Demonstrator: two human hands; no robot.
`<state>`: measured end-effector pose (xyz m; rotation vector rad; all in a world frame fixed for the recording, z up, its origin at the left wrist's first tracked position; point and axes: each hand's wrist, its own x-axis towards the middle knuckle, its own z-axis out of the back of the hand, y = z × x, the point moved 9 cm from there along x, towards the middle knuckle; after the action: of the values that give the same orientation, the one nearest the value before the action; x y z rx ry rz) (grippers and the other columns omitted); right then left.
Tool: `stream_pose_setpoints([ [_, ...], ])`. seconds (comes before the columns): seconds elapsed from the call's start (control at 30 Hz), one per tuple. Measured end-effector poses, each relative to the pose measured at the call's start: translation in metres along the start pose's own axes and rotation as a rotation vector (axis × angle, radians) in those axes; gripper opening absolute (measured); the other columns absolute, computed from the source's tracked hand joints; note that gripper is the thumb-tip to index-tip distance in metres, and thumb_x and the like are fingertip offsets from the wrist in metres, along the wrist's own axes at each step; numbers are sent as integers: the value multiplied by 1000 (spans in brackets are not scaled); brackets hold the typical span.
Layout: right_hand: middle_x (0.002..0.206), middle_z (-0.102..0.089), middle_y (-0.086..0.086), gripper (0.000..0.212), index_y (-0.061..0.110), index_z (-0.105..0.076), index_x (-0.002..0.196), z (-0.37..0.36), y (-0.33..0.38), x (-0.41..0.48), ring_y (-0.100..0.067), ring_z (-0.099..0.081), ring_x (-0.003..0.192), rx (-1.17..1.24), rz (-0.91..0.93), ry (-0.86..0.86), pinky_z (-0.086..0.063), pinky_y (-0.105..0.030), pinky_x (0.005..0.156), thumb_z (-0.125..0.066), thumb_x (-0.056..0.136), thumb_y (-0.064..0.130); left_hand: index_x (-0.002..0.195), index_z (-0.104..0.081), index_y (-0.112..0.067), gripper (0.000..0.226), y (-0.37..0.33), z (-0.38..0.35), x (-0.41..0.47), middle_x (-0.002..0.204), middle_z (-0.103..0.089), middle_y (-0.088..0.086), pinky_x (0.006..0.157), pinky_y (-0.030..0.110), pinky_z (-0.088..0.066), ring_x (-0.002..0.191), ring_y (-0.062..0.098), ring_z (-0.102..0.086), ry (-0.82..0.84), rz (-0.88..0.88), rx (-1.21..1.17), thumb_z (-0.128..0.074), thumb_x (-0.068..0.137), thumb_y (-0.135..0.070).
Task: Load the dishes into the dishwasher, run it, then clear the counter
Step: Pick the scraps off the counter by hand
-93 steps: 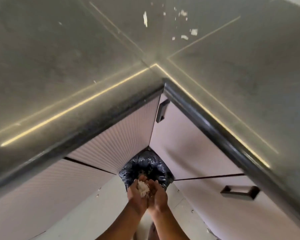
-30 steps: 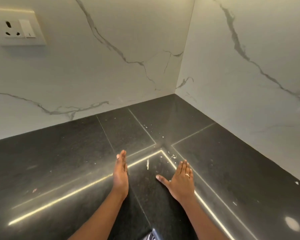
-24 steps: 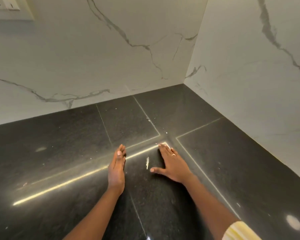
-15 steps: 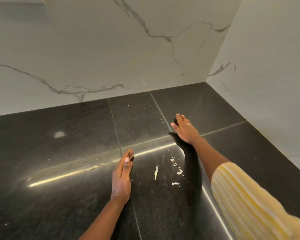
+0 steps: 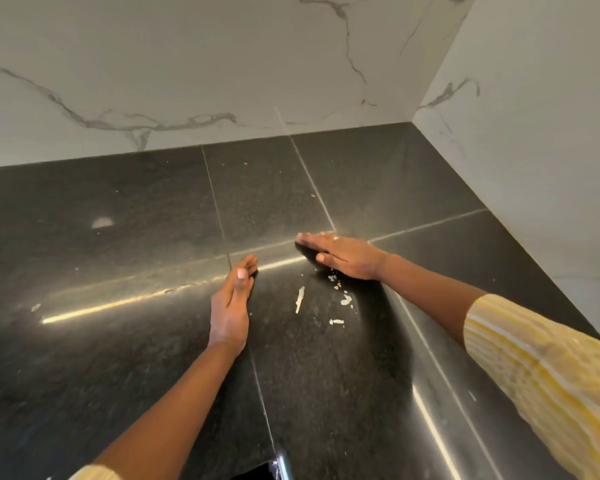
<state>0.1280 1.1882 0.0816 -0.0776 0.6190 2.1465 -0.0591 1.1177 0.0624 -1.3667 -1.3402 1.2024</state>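
Both hands are down on the dark stone bench (image 5: pixel 125 209) in the corner where the two marble-veined walls (image 5: pixel 194 71) meet, so this looks like the last step, clearing the bench. The left hand (image 5: pixel 230 306) stands on its edge, fingers straight and together, holding nothing, like a stop. The right hand (image 5: pixel 343 256) lies flat, palm down and fingers spread a little, also empty, just behind a loose scatter of pale crumbs (image 5: pixel 340 301); one longer sliver (image 5: pixel 300 298) lies between the two hands. No dishes or dishwasher are in view. Next, I would guess, the right hand needs to drag the bits toward the left palm and gather them without leaving the smaller flecks behind. There is no brand, label or writing anywhere I can read.
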Motion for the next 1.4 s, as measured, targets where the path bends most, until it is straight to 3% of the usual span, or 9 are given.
stream_pose_setpoints([
  [0.17, 153, -7, 21, 73, 38, -5, 145, -32, 39, -60, -11, -17, 140, -86, 105, 245, -18, -26, 109, 4, 81, 73, 112, -57, -43, 45, 0, -2, 1, 119, -60, -18, 108, 33, -36, 120, 4, -52, -2, 11, 17, -43, 80, -71],
  [0.27, 148, -29, 18, 63, 44, -2, 140, -24, 47, -72, -13, -39, 132, -36, 100, 180, -30, -27, 107, 0, 84, 71, 115, -55, -38, 40, 0, -1, 1, 120, -60, -12, 110, 35, -36, 121, 6, -52, -15, 0, 31, -41, 85, -59],
  [0.4, 153, -25, 3, 56, 29, -17, 147, -31, 73, -54, -11, -2, 140, -387, 249, 47, 0, -38, 118, -17, 97, 53, 120, -53, -30, 43, -2, -4, -1, 124, -59, -3, 110, 37, -36, 122, 10, -52, -16, -5, 58, -40, 87, -55],
  [0.5, 154, -21, 7, 54, 24, -21, 148, -46, 86, -39, -12, -1, 143, -527, 245, -15, 14, -34, 113, -23, 99, 48, 124, -51, -28, 45, -4, -6, 0, 125, -57, -1, 110, 39, -36, 122, 12, -51, -15, -29, 81, -39, 89, -53],
  [0.7, 146, -37, 5, 39, 20, -41, 139, -34, 42, -75, -11, -21, 141, -63, 76, -105, -1, -24, 117, -33, 101, 25, 123, -51, -25, 43, -7, -3, -1, 122, -58, -3, 106, 29, -37, 122, 15, -52, -25, -45, 61, -38, 88, -47],
  [0.87, 136, -48, 6, 32, 25, -47, 131, 10, -29, -111, -8, -39, 132, 679, -331, -601, -23, -30, 115, -38, 100, 21, 126, -54, -18, 52, -9, -4, -3, 124, -58, -1, 103, 25, -38, 119, 13, -52, -19, -56, 148, -38, 91, -52],
  [1.1, 150, -30, 6, 41, 25, -34, 143, -24, 12, -78, -11, -25, 139, 191, -306, -281, -5, -16, 103, -29, 102, 31, 130, -49, -10, 44, -19, -5, -14, 134, -51, 7, 105, 25, -35, 125, 16, -47, -13, 42, -17, -28, 99, -33],
  [1.27, 150, -30, 7, 41, 17, -36, 142, -66, 79, -104, -1, -18, 137, 174, -79, -149, -1, -6, 110, -34, 102, 19, 80, -73, -21, 46, -40, -16, -100, 94, -73, 6, 78, 21, -54, 89, 15, -67, 149, 114, -115, -32, 98, -29],
  [1.4, 145, -38, 8, 39, 17, -42, 139, -73, 98, -127, -1, -31, 135, 409, -122, -227, -20, -18, 113, -35, 101, 21, 52, -63, -10, 49, 13, -2, -197, 71, -69, 16, 48, 25, -51, 53, 18, -63, 303, 678, -159, -38, 92, -21],
])
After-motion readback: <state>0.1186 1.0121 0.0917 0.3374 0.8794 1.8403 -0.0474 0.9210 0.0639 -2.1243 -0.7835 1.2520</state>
